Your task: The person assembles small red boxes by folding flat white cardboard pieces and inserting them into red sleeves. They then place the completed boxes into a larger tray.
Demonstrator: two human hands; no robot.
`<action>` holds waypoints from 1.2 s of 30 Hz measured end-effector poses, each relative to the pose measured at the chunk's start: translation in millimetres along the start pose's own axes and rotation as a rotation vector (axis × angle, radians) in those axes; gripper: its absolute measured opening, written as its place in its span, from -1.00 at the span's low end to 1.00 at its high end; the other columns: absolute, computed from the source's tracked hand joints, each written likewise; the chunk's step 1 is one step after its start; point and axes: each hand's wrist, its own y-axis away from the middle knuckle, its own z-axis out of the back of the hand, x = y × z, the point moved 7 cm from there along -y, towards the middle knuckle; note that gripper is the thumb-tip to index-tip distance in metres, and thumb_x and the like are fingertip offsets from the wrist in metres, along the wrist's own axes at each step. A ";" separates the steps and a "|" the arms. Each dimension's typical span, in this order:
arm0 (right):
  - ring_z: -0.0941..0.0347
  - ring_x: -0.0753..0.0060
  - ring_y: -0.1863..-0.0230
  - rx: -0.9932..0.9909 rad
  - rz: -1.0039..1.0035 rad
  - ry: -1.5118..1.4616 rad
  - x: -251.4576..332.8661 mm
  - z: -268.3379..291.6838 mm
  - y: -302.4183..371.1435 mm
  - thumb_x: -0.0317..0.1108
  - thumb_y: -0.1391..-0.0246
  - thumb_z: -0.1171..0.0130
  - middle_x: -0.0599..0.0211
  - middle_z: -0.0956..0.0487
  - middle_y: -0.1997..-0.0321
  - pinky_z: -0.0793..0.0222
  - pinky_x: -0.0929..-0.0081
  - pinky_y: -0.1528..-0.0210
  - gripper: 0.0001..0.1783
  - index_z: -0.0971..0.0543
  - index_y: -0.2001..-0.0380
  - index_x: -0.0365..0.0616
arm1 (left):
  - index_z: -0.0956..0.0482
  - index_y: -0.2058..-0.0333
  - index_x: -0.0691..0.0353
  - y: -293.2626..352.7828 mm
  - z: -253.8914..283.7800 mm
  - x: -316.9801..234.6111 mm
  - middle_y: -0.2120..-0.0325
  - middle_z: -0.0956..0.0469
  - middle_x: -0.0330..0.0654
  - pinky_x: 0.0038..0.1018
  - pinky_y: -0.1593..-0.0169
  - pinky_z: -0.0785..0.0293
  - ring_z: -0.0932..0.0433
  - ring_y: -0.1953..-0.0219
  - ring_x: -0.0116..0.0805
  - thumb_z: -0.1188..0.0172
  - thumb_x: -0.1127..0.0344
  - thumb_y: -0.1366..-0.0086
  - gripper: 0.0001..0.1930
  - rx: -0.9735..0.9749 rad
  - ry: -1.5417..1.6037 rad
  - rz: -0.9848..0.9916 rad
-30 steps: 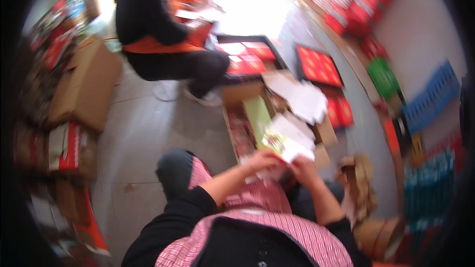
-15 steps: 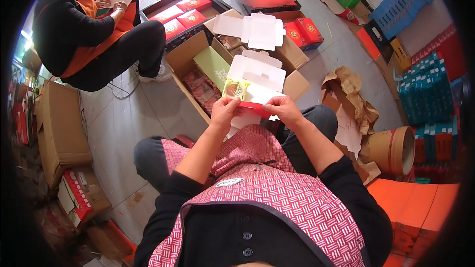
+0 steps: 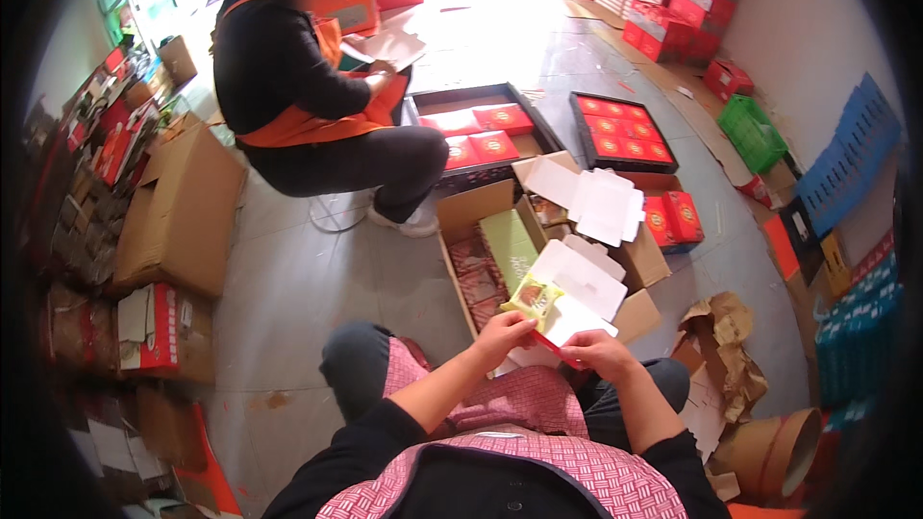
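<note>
My left hand (image 3: pixel 502 334) grips a small yellow snack packet (image 3: pixel 532 298) and pushes it into an unfolded white and red carton (image 3: pixel 575 296). My right hand (image 3: pixel 594 354) holds that carton by its lower red edge. Both hands are over my lap, above a red checked apron (image 3: pixel 510 404). Just beyond them stands an open cardboard box (image 3: pixel 481 264) with several packets and a green insert inside.
A person in black with an orange apron (image 3: pixel 308 106) sits ahead by a black tray of red boxes (image 3: pixel 481 135). Another tray (image 3: pixel 623 130) lies right. Cardboard boxes (image 3: pixel 183 216) line the left. Crumpled brown paper (image 3: pixel 726 351), green crate (image 3: pixel 752 132) and blue crates (image 3: pixel 846 168) sit right.
The view has swung up and steadied. My hands stay on the white carton, and the yellow packet has been brought against its opening.
</note>
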 end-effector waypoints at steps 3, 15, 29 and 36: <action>-0.37 0.69 0.48 0.093 -0.072 -0.103 -11.0 -8.0 -9.5 -0.28 -0.04 -0.28 0.53 -0.52 0.46 -0.26 0.71 0.46 -0.84 -0.59 0.39 -0.12 | -0.49 0.33 0.25 6.9 3.5 0.0 0.43 -0.56 -0.18 -0.51 0.25 -0.47 -0.54 0.41 -0.42 -0.17 0.27 -0.27 -0.84 0.043 0.046 -0.018; -0.41 0.57 0.49 0.007 -0.118 -0.173 -20.5 -0.1 -7.0 -0.29 -0.07 -0.23 0.40 -0.52 0.47 -0.30 0.60 0.46 -0.78 -0.57 0.31 -0.23 | -0.51 0.31 0.26 10.4 -8.3 -20.8 0.39 -0.54 -0.20 -0.45 0.18 -0.50 -0.54 0.33 -0.40 -0.22 0.45 -0.16 -0.88 0.150 -0.025 -0.145; -0.47 0.11 0.44 -0.665 0.590 0.684 90.6 18.7 34.3 -0.38 0.04 -0.10 0.07 -0.51 0.47 -0.37 0.32 0.35 -0.85 -0.51 0.51 -0.28 | 0.00 -0.30 0.10 12.4 27.3 5.8 -0.23 -0.15 0.09 -0.32 -0.01 -0.46 -0.33 -0.15 -0.10 -0.07 0.59 0.02 -0.14 -0.091 -0.520 0.031; -0.39 0.70 0.40 -0.487 0.703 0.665 178.7 -5.6 98.6 -0.52 -0.09 -0.07 0.37 -0.50 0.50 -0.37 0.62 0.34 -0.93 -0.50 0.38 -0.31 | -0.37 -0.10 0.28 47.3 -37.5 -104.4 -0.25 -0.15 0.01 -0.36 -0.23 -0.22 -0.19 -0.27 -0.15 -0.41 0.41 0.01 -0.34 -0.180 -0.707 -0.563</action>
